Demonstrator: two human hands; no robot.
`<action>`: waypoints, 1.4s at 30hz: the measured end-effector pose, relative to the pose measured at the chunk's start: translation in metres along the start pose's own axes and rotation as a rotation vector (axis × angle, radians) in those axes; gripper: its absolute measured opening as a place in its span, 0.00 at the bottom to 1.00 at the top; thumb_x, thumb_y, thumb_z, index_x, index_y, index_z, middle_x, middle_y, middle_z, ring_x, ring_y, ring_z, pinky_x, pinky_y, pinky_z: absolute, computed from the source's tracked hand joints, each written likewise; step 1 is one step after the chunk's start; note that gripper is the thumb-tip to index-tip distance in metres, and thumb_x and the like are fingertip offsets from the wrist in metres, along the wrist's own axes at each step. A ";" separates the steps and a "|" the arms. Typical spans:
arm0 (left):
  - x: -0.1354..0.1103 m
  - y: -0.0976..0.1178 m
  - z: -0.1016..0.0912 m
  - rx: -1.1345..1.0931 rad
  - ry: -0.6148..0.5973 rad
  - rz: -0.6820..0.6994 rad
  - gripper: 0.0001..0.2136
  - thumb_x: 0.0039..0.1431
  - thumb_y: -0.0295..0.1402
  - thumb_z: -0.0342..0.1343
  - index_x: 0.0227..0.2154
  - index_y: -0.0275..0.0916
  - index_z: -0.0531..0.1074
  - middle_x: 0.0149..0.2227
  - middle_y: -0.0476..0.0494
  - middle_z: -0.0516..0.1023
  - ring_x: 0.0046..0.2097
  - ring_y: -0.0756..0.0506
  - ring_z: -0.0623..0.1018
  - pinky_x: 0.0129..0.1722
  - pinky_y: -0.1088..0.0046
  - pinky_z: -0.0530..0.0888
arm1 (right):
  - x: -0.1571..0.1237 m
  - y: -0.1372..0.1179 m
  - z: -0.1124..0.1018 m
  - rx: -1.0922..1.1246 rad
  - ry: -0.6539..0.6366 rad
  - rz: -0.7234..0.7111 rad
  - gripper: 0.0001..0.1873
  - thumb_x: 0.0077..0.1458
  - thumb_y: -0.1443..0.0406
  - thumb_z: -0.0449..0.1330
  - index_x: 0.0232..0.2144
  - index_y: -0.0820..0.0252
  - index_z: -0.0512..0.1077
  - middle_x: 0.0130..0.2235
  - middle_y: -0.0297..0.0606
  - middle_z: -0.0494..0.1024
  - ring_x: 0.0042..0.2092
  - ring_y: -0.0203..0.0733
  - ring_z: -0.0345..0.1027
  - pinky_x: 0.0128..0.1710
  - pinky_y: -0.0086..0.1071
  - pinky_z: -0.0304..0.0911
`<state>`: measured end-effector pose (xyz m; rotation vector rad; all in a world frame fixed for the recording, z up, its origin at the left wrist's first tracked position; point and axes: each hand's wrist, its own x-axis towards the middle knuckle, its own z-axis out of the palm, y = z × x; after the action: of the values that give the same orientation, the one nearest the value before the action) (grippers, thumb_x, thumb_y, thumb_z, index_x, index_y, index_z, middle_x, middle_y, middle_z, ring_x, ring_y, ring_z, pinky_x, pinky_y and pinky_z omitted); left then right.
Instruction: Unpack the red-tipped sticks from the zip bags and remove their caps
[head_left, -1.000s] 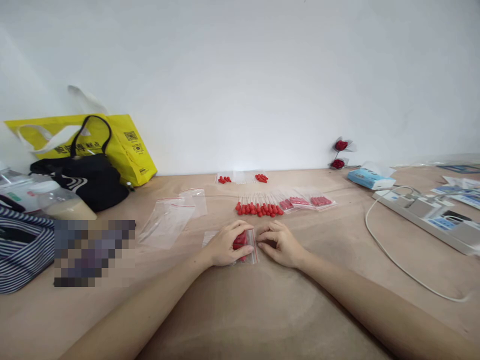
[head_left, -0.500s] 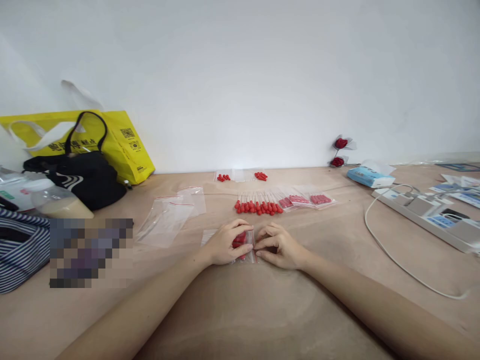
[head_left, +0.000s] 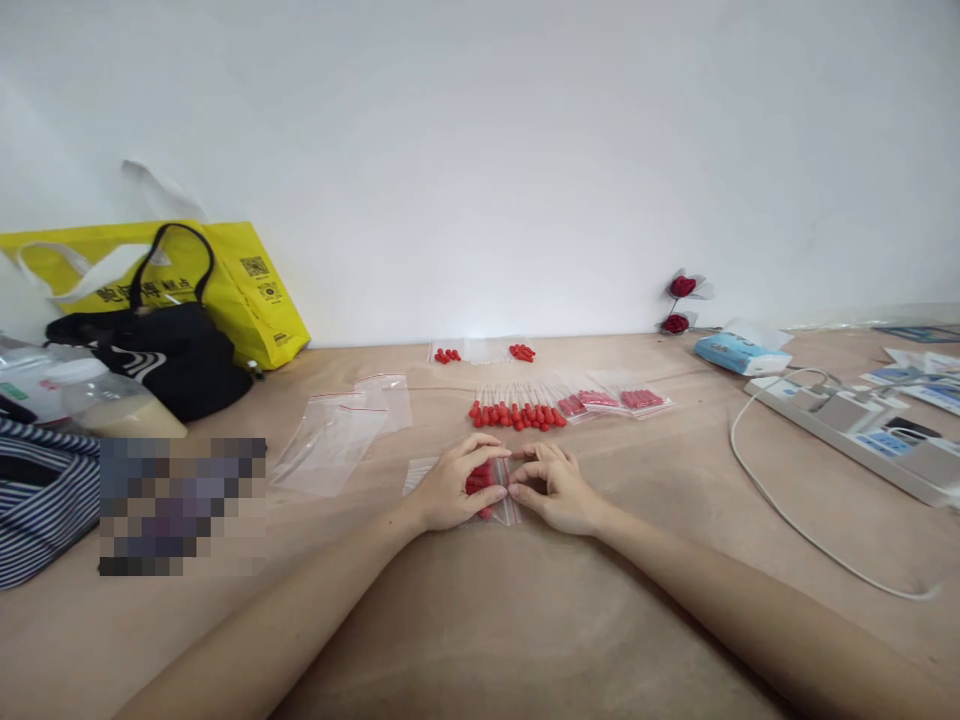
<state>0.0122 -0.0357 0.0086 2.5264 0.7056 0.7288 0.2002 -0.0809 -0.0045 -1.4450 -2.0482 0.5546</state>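
A clear zip-lock bag [head_left: 504, 512] with red-tipped white sticks in it lies flat on the table in front of me. My left hand [head_left: 461, 483] lies over the bag, fingers curved and thumb along its near side, and holds it. My right hand [head_left: 559, 488] has its thumb and fingertips at the bag's red-striped seal edge, close to the left fingertips. Its palm hides part of the edge. Just beyond the hands, a row of loose red-tipped sticks [head_left: 517, 412] lies with the red ends toward me.
Filled bags [head_left: 641, 399] lie right of the row, flat clear bags [head_left: 337, 440] to the left. Two more red-tipped groups [head_left: 522, 352] are by the wall. A power strip [head_left: 847, 425], white cable [head_left: 780, 520] and tissue pack [head_left: 739, 354] sit right; a yellow bag [head_left: 262, 300] and bottle [head_left: 124, 400] left.
My right hand has shifted slightly up and left along the bag's seal edge, its fingertips now nearer the left hand. The left hand has hardly moved.
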 end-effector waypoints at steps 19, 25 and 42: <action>0.003 0.004 -0.004 0.192 -0.042 0.098 0.06 0.54 0.31 0.50 0.32 0.39 0.71 0.48 0.41 0.64 0.48 0.45 0.69 0.48 0.67 0.66 | 0.003 -0.005 0.002 0.154 -0.002 0.100 0.06 0.45 0.65 0.56 0.20 0.52 0.73 0.41 0.33 0.72 0.48 0.44 0.60 0.52 0.55 0.31; 0.005 0.005 0.001 0.209 0.004 0.132 0.07 0.53 0.26 0.47 0.28 0.38 0.70 0.44 0.42 0.68 0.40 0.49 0.72 0.41 0.71 0.68 | 0.003 -0.004 0.004 0.091 0.040 0.056 0.08 0.44 0.67 0.54 0.19 0.53 0.73 0.40 0.33 0.73 0.46 0.44 0.62 0.51 0.55 0.37; 0.003 0.003 0.001 0.264 0.055 0.184 0.07 0.52 0.25 0.46 0.28 0.38 0.68 0.37 0.46 0.72 0.38 0.49 0.72 0.40 0.71 0.68 | -0.007 -0.004 0.004 -0.327 0.306 -0.510 0.06 0.49 0.69 0.53 0.27 0.54 0.69 0.36 0.31 0.73 0.43 0.39 0.61 0.55 0.47 0.36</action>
<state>0.0165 -0.0367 0.0104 2.8508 0.6283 0.8169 0.1964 -0.0891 -0.0064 -1.0231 -2.1977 -0.2057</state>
